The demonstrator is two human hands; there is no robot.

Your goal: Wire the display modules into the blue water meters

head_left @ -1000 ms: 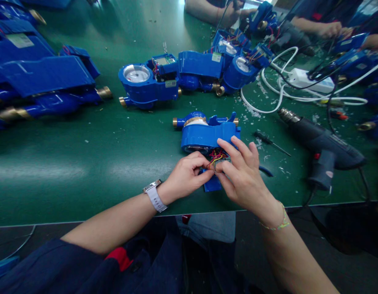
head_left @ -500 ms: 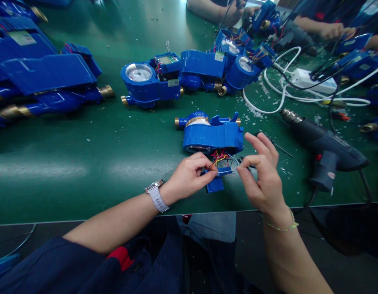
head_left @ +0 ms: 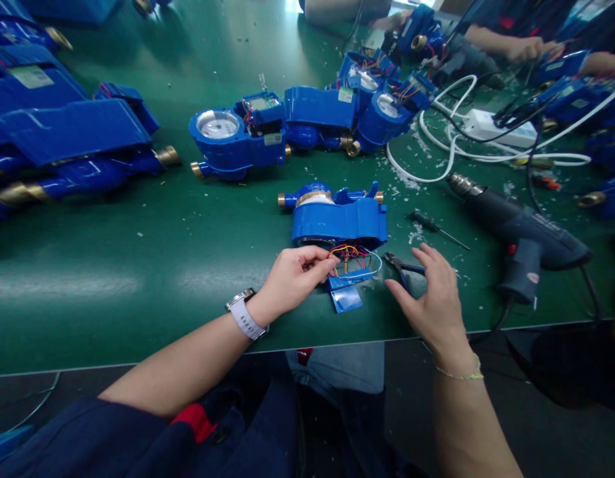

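Observation:
A blue meter [head_left: 340, 222] with brass pipe ends lies on its side in front of me. Red, yellow and black wires [head_left: 351, 251] and a light-blue wire come out of its near side and run to a small blue cover part [head_left: 346, 299]. My left hand [head_left: 300, 279] pinches some of the wires at their left side. Nothing is in my right hand [head_left: 432, 299], whose thumb and fingers are spread beside a pair of cutting pliers [head_left: 397, 263].
Behind the pliers lies a screwdriver [head_left: 437, 229]. A heat gun [head_left: 519, 229] and white power strip [head_left: 501, 127] are at the right. More blue meters [head_left: 238, 139] stand farther back and left. Other people's hands [head_left: 529, 50] work at the back right.
My right hand has opened from a pinch and moved off the wires, uncovering the pliers. My left hand keeps its pinch. The view has shifted slightly.

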